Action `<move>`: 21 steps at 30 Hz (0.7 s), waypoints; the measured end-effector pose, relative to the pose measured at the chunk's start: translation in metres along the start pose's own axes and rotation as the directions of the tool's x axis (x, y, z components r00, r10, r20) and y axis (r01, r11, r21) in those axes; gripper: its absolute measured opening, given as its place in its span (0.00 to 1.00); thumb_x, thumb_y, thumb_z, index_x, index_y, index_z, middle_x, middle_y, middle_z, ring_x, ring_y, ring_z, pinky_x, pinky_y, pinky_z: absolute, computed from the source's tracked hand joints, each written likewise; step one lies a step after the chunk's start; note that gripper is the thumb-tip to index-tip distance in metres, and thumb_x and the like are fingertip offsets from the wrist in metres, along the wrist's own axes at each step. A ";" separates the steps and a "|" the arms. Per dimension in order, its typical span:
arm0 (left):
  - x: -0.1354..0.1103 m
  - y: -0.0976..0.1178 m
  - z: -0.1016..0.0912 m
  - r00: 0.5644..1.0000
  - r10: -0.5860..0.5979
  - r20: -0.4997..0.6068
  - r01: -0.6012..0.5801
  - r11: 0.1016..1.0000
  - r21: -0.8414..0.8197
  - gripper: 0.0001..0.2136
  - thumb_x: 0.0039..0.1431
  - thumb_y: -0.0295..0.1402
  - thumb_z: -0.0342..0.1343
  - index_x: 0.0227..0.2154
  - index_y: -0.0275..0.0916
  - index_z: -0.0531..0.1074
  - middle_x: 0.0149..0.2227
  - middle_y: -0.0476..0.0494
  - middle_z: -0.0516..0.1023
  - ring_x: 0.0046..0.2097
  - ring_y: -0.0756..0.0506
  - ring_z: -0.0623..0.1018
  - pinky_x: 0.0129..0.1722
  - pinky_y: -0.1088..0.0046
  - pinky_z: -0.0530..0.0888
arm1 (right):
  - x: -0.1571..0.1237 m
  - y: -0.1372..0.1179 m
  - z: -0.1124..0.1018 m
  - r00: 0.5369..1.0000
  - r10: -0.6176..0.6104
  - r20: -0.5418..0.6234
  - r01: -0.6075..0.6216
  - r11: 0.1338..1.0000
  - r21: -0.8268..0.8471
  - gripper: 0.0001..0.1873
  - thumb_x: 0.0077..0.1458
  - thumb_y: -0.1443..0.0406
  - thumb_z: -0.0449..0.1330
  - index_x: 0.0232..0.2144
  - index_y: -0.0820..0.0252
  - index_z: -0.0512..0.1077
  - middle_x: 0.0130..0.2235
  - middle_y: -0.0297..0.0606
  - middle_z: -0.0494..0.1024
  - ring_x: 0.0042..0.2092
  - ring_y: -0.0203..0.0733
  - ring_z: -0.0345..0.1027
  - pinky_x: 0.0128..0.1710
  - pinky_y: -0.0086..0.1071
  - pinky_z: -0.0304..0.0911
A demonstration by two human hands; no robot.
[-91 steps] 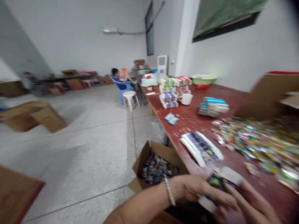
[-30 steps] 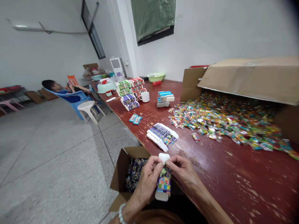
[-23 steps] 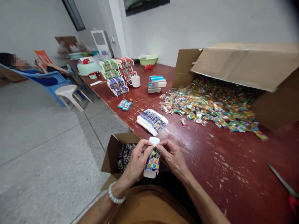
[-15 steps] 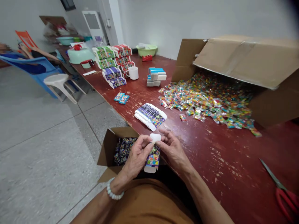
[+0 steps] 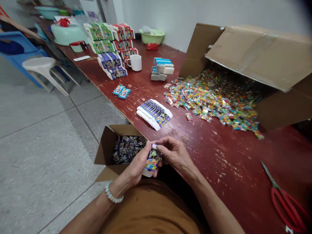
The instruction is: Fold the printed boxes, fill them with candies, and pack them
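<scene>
A small purple printed carton is gripped by my left hand, with fingers showing behind its right edge. At its upper end, my right hand pinches the white top flap between thumb and fingers. The lower flap sticks out pale below the print. Just beyond my hands, a fanned stack of flat purple cartons lies on the red table. To the left of my left hand, an open cardboard box holds many small dark packets.
Wrapped candies spill from a big tipped cardboard box. Red-handled scissors lie at the right. Farther back are bundled cartons, a white mug, blue packets and a white stool. Someone sits at far left.
My left hand has wrapped further around the carton, and its white top flap has folded down under my right fingers. The view has shifted slightly.
</scene>
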State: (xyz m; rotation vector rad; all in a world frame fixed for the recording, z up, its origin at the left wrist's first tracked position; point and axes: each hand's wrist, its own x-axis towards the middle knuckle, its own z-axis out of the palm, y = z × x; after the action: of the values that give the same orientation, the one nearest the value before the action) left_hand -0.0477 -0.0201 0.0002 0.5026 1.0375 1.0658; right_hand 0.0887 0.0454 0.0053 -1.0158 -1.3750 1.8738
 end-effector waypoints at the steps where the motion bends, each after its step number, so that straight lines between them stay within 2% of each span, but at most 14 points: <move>1: 0.001 -0.001 -0.001 1.000 0.014 0.013 -0.014 1.000 0.028 0.33 0.61 0.61 0.46 0.54 0.39 0.73 0.24 0.46 0.77 0.17 0.50 0.73 0.17 0.77 0.69 | 0.001 0.000 0.000 1.000 0.023 -0.010 -0.023 1.000 0.005 0.15 0.52 0.54 0.69 0.34 0.59 0.75 0.28 0.34 0.80 0.20 0.35 0.70 0.20 0.29 0.66; 4: 0.003 -0.004 -0.005 0.999 0.037 0.036 -0.040 0.996 0.083 0.36 0.59 0.64 0.46 0.48 0.34 0.77 0.23 0.44 0.77 0.18 0.50 0.73 0.17 0.77 0.68 | 0.002 0.001 -0.002 0.999 0.034 -0.026 -0.033 0.999 0.040 0.15 0.52 0.54 0.68 0.33 0.59 0.75 0.25 0.33 0.79 0.19 0.37 0.70 0.20 0.30 0.65; 7: 0.003 -0.007 -0.009 0.999 0.038 0.012 -0.039 0.994 0.102 0.36 0.60 0.63 0.46 0.54 0.37 0.74 0.24 0.45 0.76 0.18 0.50 0.73 0.17 0.78 0.69 | -0.002 0.001 -0.005 0.997 -0.038 0.068 0.036 0.999 0.030 0.13 0.54 0.54 0.67 0.33 0.57 0.76 0.37 0.37 0.82 0.24 0.37 0.73 0.24 0.32 0.69; 9: 0.003 -0.009 -0.010 1.000 0.017 -0.001 -0.016 0.994 0.110 0.36 0.61 0.62 0.45 0.60 0.39 0.68 0.23 0.47 0.76 0.18 0.50 0.72 0.16 0.78 0.68 | -0.006 0.001 -0.008 0.983 -0.104 0.148 0.114 0.992 -0.059 0.12 0.58 0.54 0.64 0.32 0.56 0.76 0.47 0.39 0.80 0.29 0.37 0.74 0.30 0.34 0.72; 10: 0.003 -0.010 -0.009 1.000 0.004 -0.009 -0.003 0.994 0.112 0.36 0.62 0.62 0.44 0.62 0.40 0.66 0.23 0.48 0.75 0.18 0.50 0.72 0.16 0.79 0.68 | -0.008 0.000 -0.009 0.974 -0.148 0.173 0.172 0.976 -0.131 0.12 0.60 0.55 0.63 0.32 0.56 0.76 0.48 0.38 0.79 0.33 0.38 0.75 0.35 0.35 0.73; 13: 0.002 -0.014 -0.006 0.999 -0.016 -0.031 0.018 0.998 0.067 0.34 0.63 0.60 0.45 0.63 0.43 0.63 0.24 0.49 0.75 0.18 0.50 0.73 0.16 0.78 0.69 | -0.012 -0.003 -0.013 0.939 -0.263 0.223 0.329 0.876 -0.353 0.12 0.64 0.57 0.58 0.34 0.54 0.78 0.45 0.39 0.79 0.45 0.42 0.74 0.48 0.37 0.68; 15: 0.002 -0.016 -0.004 1.000 -0.008 -0.012 0.008 1.000 -0.002 0.30 0.63 0.58 0.48 0.62 0.47 0.61 0.27 0.50 0.76 0.20 0.49 0.75 0.18 0.77 0.70 | -0.007 -0.007 -0.021 0.934 -0.263 0.241 0.346 0.833 -0.433 0.14 0.65 0.57 0.56 0.36 0.54 0.79 0.45 0.39 0.79 0.49 0.44 0.72 0.52 0.38 0.65; 17: 0.000 -0.018 -0.003 0.999 0.000 0.036 0.003 0.995 -0.098 0.26 0.64 0.53 0.52 0.59 0.47 0.62 0.31 0.48 0.79 0.26 0.48 0.79 0.26 0.75 0.74 | 0.007 -0.012 -0.039 0.955 -0.259 0.145 0.297 0.823 -0.484 0.15 0.64 0.54 0.56 0.38 0.54 0.80 0.43 0.40 0.79 0.46 0.44 0.73 0.49 0.37 0.66; 18: -0.001 -0.020 -0.004 0.998 -0.006 0.063 0.015 0.990 -0.143 0.23 0.64 0.51 0.55 0.57 0.46 0.63 0.34 0.46 0.80 0.30 0.47 0.81 0.31 0.73 0.76 | 0.017 -0.016 -0.053 0.960 -0.278 0.046 0.260 0.809 -0.527 0.16 0.63 0.53 0.57 0.38 0.55 0.79 0.42 0.40 0.79 0.44 0.45 0.73 0.47 0.37 0.66; 19: -0.003 -0.022 -0.005 0.995 -0.029 0.091 0.045 0.983 -0.181 0.22 0.63 0.48 0.58 0.55 0.45 0.65 0.37 0.44 0.81 0.35 0.46 0.82 0.36 0.71 0.76 | 0.029 -0.019 -0.068 0.944 -0.320 -0.085 0.212 0.781 -0.587 0.17 0.61 0.52 0.59 0.40 0.56 0.79 0.41 0.41 0.79 0.41 0.45 0.72 0.45 0.38 0.66; 20: -0.005 -0.025 -0.007 0.990 -0.070 0.121 0.094 0.975 -0.203 0.21 0.61 0.46 0.61 0.52 0.43 0.66 0.41 0.42 0.81 0.39 0.45 0.82 0.39 0.69 0.76 | 0.041 -0.022 -0.085 0.890 -0.397 -0.224 0.144 0.711 -0.688 0.19 0.60 0.51 0.58 0.41 0.58 0.78 0.43 0.44 0.79 0.41 0.46 0.71 0.44 0.39 0.66; 21: -0.007 -0.027 -0.010 0.981 -0.123 0.151 0.153 0.966 -0.207 0.20 0.58 0.44 0.64 0.49 0.42 0.68 0.43 0.40 0.81 0.41 0.43 0.82 0.41 0.68 0.76 | 0.053 -0.024 -0.102 0.819 -0.476 -0.321 0.038 0.602 -0.797 0.21 0.61 0.50 0.56 0.41 0.59 0.78 0.44 0.47 0.78 0.42 0.48 0.70 0.45 0.41 0.65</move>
State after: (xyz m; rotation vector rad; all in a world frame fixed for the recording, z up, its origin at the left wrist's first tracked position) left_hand -0.0446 -0.0393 -0.0220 0.3164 0.8113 0.9923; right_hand 0.1474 0.1467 -0.0014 -1.4577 -1.8747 0.6308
